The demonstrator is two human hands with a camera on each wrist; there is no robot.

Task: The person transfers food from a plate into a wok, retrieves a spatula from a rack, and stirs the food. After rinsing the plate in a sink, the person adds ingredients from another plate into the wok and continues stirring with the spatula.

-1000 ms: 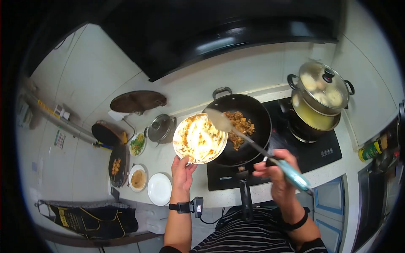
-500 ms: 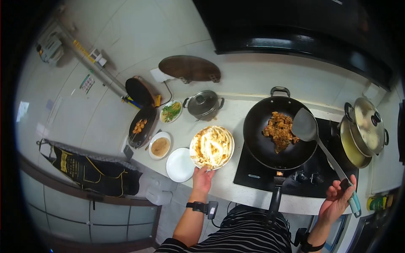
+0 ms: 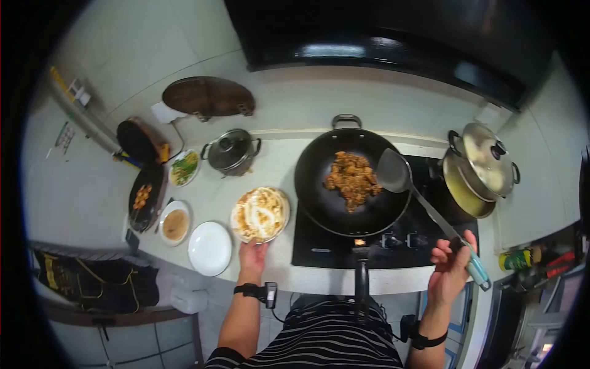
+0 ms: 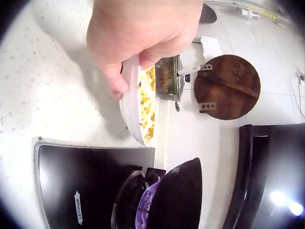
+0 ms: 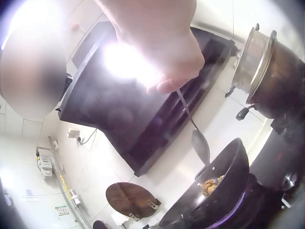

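Note:
My left hand (image 3: 252,259) grips the near rim of a sauce-smeared plate (image 3: 260,214) above the counter, left of the wok. The left wrist view shows the thumb and fingers of that hand (image 4: 145,36) pinching the tilted plate (image 4: 134,102). A dark wok (image 3: 316,203) on the hob holds browned minced food (image 3: 352,179). My right hand (image 3: 450,277) holds the spatula (image 3: 394,172) by its turquoise handle, with the blade over the wok's right side. In the right wrist view the spatula blade (image 5: 200,146) hangs above the wok (image 5: 233,164).
A steamer pot (image 3: 476,166) stands at the hob's right. On the left are a lidded pot (image 3: 231,152), a white plate (image 3: 209,248), a plate of greens (image 3: 184,168), a bowl of brown sauce (image 3: 175,226) and a pan (image 3: 139,212). The wok handle (image 3: 361,280) juts over the counter's front edge.
The plate has moved away from the wok to the left and down towards the counter. The spatula has left the plate and swung right, over the wok's right side. The head view has shifted.

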